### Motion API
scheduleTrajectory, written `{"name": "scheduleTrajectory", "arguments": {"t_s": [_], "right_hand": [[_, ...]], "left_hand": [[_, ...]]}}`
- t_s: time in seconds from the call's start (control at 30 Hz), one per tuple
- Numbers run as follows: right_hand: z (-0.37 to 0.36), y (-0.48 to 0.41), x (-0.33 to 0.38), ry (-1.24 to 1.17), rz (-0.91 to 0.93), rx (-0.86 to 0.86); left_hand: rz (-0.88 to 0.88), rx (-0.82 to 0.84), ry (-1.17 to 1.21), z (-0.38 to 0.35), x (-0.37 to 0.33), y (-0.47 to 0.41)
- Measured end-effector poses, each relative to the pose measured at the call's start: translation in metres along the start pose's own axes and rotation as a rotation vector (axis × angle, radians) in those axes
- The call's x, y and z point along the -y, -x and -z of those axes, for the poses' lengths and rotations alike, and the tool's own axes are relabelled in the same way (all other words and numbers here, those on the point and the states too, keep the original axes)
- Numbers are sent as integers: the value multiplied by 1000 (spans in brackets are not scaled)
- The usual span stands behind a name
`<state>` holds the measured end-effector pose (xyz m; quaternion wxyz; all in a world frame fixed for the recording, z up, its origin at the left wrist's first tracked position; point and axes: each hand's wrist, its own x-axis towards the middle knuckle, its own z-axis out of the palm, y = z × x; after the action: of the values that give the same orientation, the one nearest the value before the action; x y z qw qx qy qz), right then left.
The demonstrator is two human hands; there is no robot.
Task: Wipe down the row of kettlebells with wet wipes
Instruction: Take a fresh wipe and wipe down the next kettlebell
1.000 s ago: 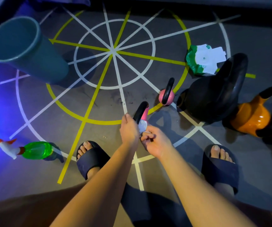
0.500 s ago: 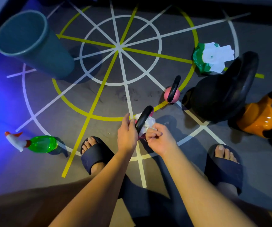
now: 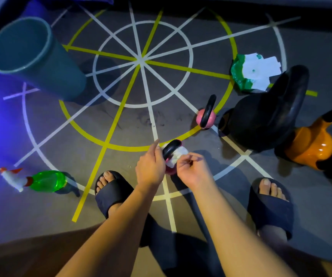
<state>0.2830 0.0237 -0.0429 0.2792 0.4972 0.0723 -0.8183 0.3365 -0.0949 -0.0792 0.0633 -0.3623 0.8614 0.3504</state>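
Note:
A small pink kettlebell with a black handle [image 3: 171, 149] sits between my hands near the floor. My left hand [image 3: 150, 166] grips its left side. My right hand [image 3: 191, 170] presses a white wet wipe [image 3: 178, 154] against the bell beside the handle. A second small pink kettlebell [image 3: 206, 114] stands further away to the right. Next to it is a large black kettlebell [image 3: 261, 114], then an orange one with a black handle [image 3: 311, 146]. A green pack of wet wipes [image 3: 251, 71] lies open behind the black one.
A teal bin [image 3: 41, 62] stands at the far left. A green spray bottle [image 3: 41, 180] lies on its side at the left. My feet in dark slides [image 3: 113, 193] [image 3: 271, 204] flank my arms. Tape lines cross the grey floor.
The pink kettlebell has tilted and dropped lower toward the floor. The wipe has moved from under the handle out onto the bell's right side, with my right hand following it.

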Motion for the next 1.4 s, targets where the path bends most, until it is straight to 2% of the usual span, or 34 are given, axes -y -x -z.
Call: {"name": "scheduleTrajectory", "arguments": {"t_s": [0.13,0.2,0.3,0.37,0.53,0.67,0.73,0.83,0.9,0.97,1.03,1.1,1.2,1.27,1.4], "right_hand": [[5,1,-13,-299,-47,-24],[9,-1,-20,-428,-25,-61],[14,-6,-26,-395,35,-128],[19,-9,-25,-201,70,-163],[34,-5,-21,639,133,-193],[52,0,11,1248,234,-214],[56,-1,36,1431,391,-255],[47,-5,69,1507,870,-361],[35,-12,75,1627,996,-200],[21,-19,63,1867,842,37],[12,-22,51,2050,604,131],[9,-25,48,2067,472,91],[18,-45,55,1947,327,76],[11,-27,42,2014,230,68],[22,-24,37,2090,229,21]], "left_hand": [[-314,204,-189,32,4,-33],[-406,289,-278,42,3,-42],[-485,281,-341,43,1,-38],[-492,271,-369,39,0,-32],[-494,263,-413,38,-1,-30],[-481,313,-458,39,-1,-32],[-470,300,-530,38,-3,-30],[-499,256,-590,35,-7,-24],[-519,226,-597,30,-16,-19],[-464,183,-580,20,-22,-15],[-379,145,-529,14,-22,-14],[-408,141,-485,17,-12,-17],[-541,259,-483,30,-2,-31],[-612,326,-528,34,-5,-38],[-672,369,-579,35,-13,-40]]}}
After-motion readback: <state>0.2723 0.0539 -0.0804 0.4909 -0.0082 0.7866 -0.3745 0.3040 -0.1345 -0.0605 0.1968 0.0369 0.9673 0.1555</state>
